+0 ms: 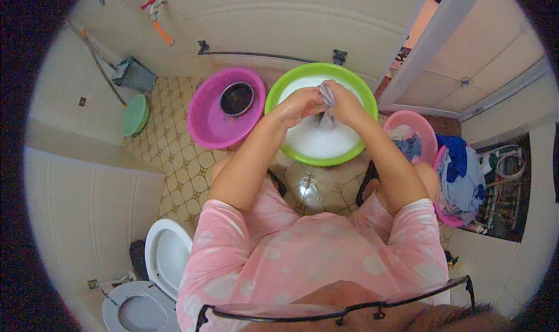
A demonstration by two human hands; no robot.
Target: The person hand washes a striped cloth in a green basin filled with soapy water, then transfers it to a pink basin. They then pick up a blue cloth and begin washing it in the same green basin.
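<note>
My left hand (305, 101) and my right hand (344, 101) meet over a lime-green basin (370, 100). A wet, pale greyish-purple cloth (326, 95) is bunched between them, gripped by the fingers of both. Its lower end hangs down towards the white suds (323, 143) that cover the water. A small dark gap in the foam shows just under my hands. My fingers and the folds hide part of the cloth.
Left of the green basin is a magenta basin (209, 126) holding a dark round pot (237, 98). A pink basin (426, 131) and a heaped laundry tub (458, 179) stand at right. A toilet (139, 310) is at lower left; a tap with an orange hose (162, 31) is on the wall.
</note>
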